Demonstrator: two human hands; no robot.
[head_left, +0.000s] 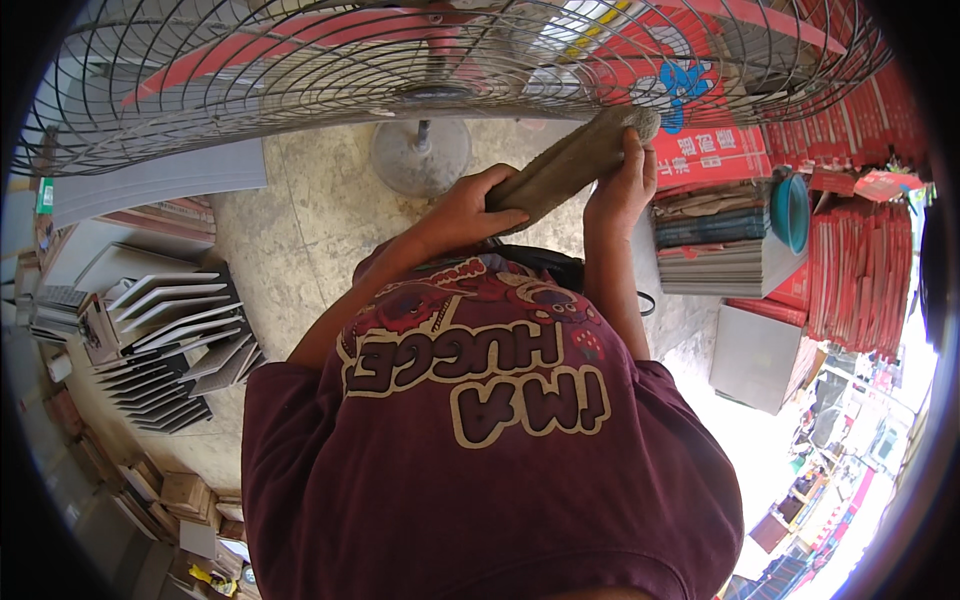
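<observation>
The left hand (pixel 466 206) has its fingers closed on the cloth's (pixel 568 166) near end while the right hand (pixel 617 200) pinches the far end, near the fan (pixel 434 91) beyond both — a slackened pinch could let that end snag there.

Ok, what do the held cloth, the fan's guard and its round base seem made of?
Cloth: fabric, probably terry or microfibre, matt, going by its fuzzy edge.
Fan guard: likely dark coated metal, from its thin curved wires.
Round base: perhaps painted metal, plastic possible, from its dull grey look.
</observation>
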